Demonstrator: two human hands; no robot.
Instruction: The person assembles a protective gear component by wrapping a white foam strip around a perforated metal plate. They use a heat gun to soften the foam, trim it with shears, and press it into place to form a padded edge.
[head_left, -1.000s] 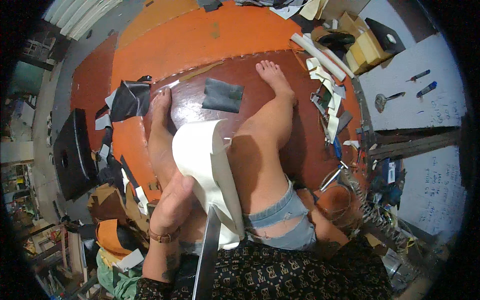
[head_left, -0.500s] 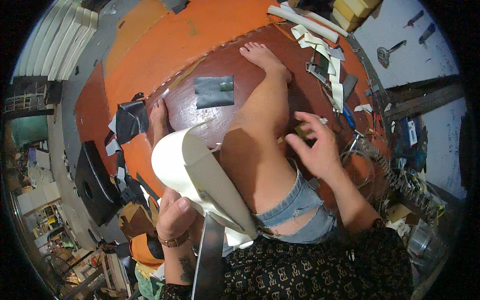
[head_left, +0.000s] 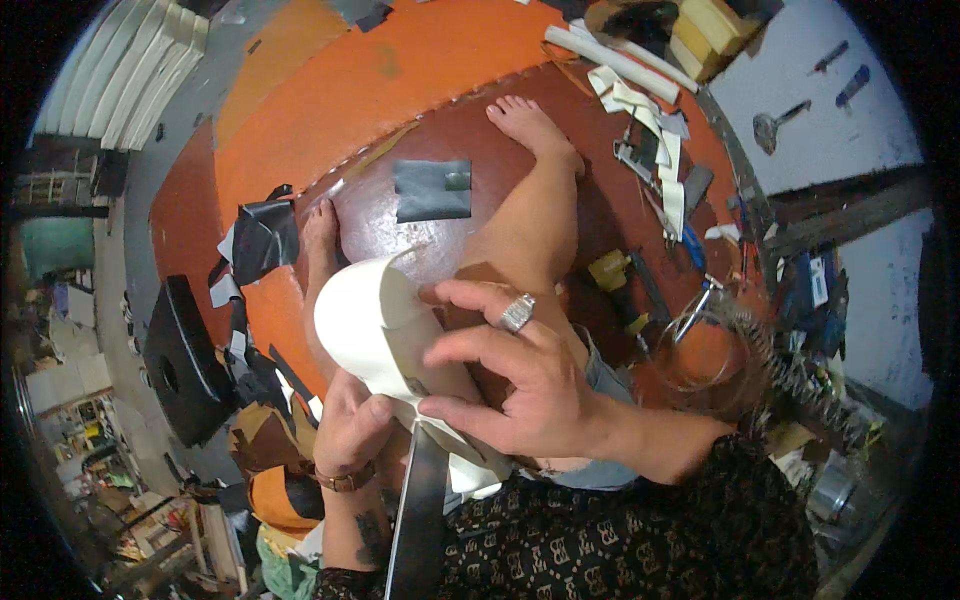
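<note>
Cream-white flexible sheet [head_left: 350,320], curled into a loop, sits above the lap between the thighs. Left hand [head_left: 350,425] grips its left edge, thumb on top. Right hand [head_left: 535,385], ringed, has fingers and thumb spread apart over its right side; finger contact cannot be told. Dark flat bar [head_left: 418,500] meets the sheet at its near edge. Beyond, dark grey patch [head_left: 430,192] lies on maroon floor covering [head_left: 450,130], between the bare feet [head_left: 525,122].
</note>
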